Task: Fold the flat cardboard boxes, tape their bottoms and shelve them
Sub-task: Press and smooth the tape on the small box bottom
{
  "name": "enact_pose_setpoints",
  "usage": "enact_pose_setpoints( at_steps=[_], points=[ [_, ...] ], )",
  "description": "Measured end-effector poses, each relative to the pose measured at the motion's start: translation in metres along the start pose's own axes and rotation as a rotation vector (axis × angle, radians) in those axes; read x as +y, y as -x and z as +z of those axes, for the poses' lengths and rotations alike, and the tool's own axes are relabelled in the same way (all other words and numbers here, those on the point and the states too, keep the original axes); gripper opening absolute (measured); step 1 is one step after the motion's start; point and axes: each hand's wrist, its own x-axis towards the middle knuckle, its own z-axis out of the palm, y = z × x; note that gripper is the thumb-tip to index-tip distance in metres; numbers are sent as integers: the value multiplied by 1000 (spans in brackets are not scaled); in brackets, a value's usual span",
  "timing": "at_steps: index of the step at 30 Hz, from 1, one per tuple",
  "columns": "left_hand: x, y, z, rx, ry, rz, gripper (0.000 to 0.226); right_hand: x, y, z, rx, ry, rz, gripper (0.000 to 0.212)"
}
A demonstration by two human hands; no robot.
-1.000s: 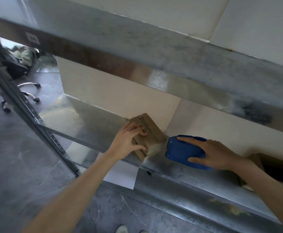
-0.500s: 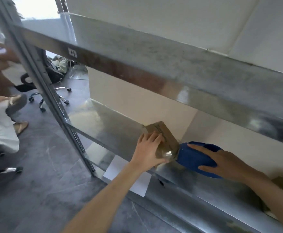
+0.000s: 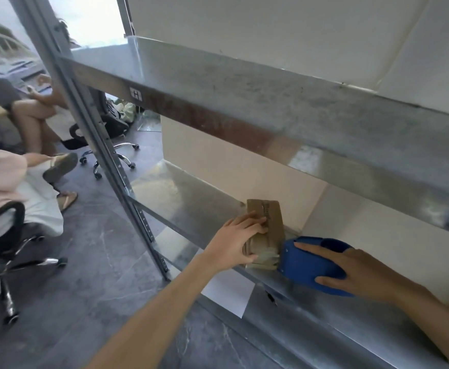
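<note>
So left hand [image 3: 240,242] grips the box [image 3: 267,222] on the shelf [image 3: 191,198], right hand [image 3: 361,275] holds the tape gun [image 3: 311,265] — I'd pull slow and straight, box pinned down hard.

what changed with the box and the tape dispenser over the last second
The left hand shifted from the near edge of the small cardboard box onto its top, and the box seems turned, near end toward the shelf front. The blue tape dispenser under the right hand now butts that end, where glossy tape shows. Unchanged: each hand keeps its hold, everything on the same shelf.
</note>
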Motion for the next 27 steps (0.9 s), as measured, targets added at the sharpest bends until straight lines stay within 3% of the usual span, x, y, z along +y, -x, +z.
enact_pose_setpoints(
  at_steps=[14,27],
  points=[
    [-4,2,1,-6,155,-47,54,-2,8,-9,9,-79,-87,76],
    [-3,-1,9,19,146,-23,56,18,21,-17,8,-67,0,73]
  ],
)
